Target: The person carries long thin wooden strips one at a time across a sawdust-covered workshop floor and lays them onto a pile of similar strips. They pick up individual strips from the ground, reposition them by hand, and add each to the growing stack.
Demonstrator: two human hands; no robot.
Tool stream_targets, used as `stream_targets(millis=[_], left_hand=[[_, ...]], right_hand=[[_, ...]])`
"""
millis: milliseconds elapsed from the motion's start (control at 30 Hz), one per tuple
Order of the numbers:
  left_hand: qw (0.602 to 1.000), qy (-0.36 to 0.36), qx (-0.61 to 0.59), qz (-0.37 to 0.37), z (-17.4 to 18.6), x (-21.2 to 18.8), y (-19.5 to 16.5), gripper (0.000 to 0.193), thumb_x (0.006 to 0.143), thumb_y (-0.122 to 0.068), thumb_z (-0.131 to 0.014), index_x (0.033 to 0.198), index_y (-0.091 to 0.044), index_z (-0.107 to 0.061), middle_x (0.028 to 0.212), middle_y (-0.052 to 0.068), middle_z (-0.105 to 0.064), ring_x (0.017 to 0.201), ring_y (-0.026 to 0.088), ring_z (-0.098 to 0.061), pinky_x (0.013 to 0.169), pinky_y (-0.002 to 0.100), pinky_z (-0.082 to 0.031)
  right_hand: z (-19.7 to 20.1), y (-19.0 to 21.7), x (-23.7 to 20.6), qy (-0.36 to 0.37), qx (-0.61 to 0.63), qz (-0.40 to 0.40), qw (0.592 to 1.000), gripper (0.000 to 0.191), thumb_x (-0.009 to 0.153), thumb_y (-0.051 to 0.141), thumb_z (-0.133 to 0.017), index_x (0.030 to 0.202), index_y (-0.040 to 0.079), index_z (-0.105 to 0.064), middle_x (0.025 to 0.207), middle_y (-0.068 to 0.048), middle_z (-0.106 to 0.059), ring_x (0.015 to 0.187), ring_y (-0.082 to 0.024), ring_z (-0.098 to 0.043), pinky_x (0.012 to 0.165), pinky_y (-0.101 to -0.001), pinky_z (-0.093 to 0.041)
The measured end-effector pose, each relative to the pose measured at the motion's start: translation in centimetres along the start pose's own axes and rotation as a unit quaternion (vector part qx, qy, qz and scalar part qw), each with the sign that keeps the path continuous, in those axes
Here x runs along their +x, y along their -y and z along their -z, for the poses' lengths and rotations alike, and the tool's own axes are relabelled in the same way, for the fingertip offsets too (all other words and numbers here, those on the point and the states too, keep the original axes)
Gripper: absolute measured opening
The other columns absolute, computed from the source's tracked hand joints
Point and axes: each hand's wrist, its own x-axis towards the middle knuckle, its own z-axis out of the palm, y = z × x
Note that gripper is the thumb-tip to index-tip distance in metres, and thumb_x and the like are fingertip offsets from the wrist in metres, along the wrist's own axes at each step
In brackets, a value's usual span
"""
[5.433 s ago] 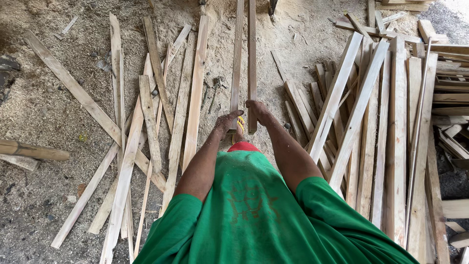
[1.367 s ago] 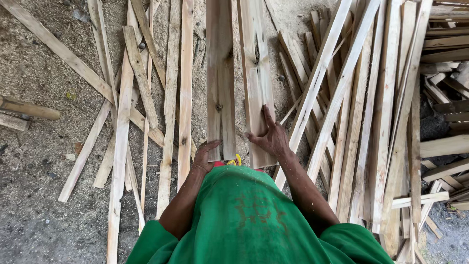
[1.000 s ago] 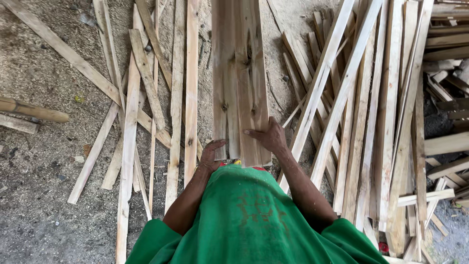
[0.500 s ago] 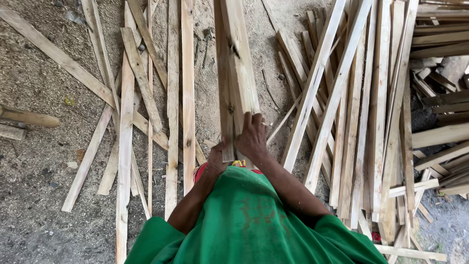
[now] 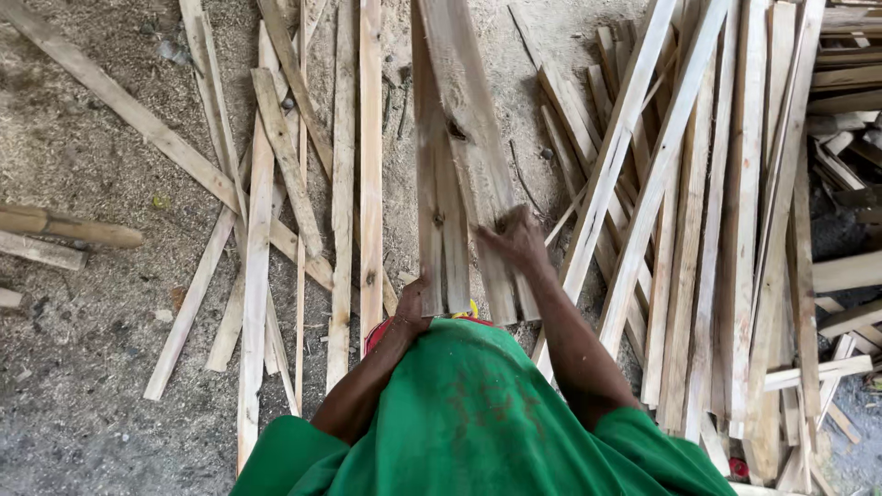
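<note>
I look down over my green shirt at two wide wooden boards point(image 5: 459, 174) that I hold side by side in front of me. My left hand point(image 5: 411, 308) grips the near end of the left board from its left edge. My right hand point(image 5: 516, 241) lies blurred on the face of the right board, which tilts slightly to the right. The boards reach away from me toward the top of the view.
Loose wooden slats point(image 5: 262, 220) lie scattered on the dusty, sawdust-covered ground point(image 5: 83, 321) to the left. A dense pile of long slats point(image 5: 726, 211) covers the right side. A round pole point(image 5: 73, 230) lies at the far left.
I went from holding thin slats to handling two wide boards. In the last second my right hand slid up onto the right board, and the boards spread slightly apart.
</note>
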Motion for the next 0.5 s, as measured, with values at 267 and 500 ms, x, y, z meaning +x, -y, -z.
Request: stream_targets(millis=[267,500], left_hand=[[0.998,0.022,0.010,-0.059,-2.4,5.2,2.2,0.060,0.106,-0.047,-0.051,0.146,-0.002,-0.053,0.137,0.013,-0.066,0.126,0.029,-0.061,0.112,0.043,-0.049],[0.998,-0.003,-0.004,-0.061,-5.3,10.5,-0.1,0.062,0.102,-0.054,-0.045,0.144,-0.011,-0.056,0.137,0.006,-0.067,0.122,0.023,-0.064,0.104,0.039,-0.052]], right_hand=[[-1.8,-0.8,5.9,0.098,0.222,-0.074,0.967,0.085,0.083,0.053,-0.068,0.142,0.003,-0.032,0.098,-0.018,-0.074,0.074,-0.030,-0.075,0.068,-0.0481,-0.068],[-3.1,-2.6,15.0,0.067,0.099,0.066,0.991,0.110,0.088,0.067,-0.066,0.155,-0.005,-0.016,0.098,-0.019,-0.070,0.086,-0.029,-0.069,0.077,-0.0484,-0.060]])
